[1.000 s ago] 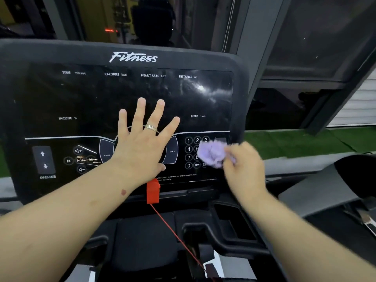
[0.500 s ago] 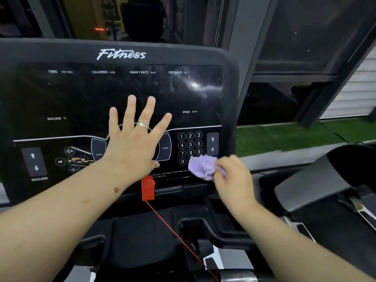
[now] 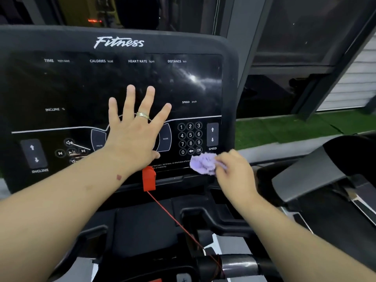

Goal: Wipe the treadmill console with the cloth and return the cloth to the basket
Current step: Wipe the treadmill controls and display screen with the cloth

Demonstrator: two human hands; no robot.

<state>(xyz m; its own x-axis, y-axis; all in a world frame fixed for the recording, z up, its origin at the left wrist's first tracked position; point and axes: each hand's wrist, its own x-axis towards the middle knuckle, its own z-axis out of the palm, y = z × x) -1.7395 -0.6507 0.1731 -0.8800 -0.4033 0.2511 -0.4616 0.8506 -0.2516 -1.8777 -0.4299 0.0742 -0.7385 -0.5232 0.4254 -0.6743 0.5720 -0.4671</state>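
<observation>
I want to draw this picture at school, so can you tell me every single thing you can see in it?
treadmill console: one, black with white labels, fills the left and middle
number keypad: one, white digits, lower right of the console
speed arrows: one pair, white on grey, right of the keypad
incline arrows: one pair, white on grey, lower left of the console
safety clip: one, red, bottom edge of the console
cord: one, red, runs down from the clip
cloth: one, purple, bunched, below the keypad
grass strip: one, green, behind on the right
ring: one, gold, on a left-hand finger
left hand: fingers spread flat on the console
right hand: grips the cloth
</observation>
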